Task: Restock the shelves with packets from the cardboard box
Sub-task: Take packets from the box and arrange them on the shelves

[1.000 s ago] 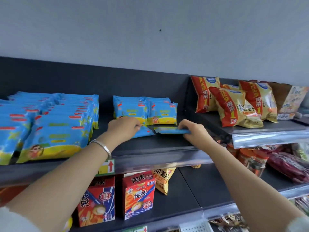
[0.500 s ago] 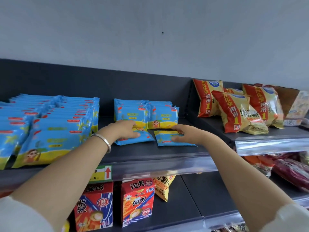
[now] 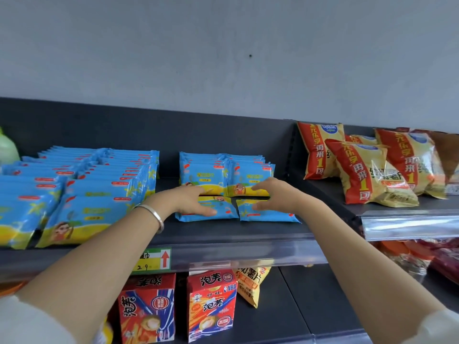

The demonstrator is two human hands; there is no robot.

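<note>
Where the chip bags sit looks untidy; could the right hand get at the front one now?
Probably yes. The right hand rests on a flat blue packet; the front chip bag lies to its right on the neighbouring shelf, nothing standing between.

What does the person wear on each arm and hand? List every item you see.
The left hand and right hand: no gloves, no rings visible. A plain silver bangle circles the left wrist. Forearms are uncovered; a white left sleeve and white right sleeve show at the bottom corners.
</note>
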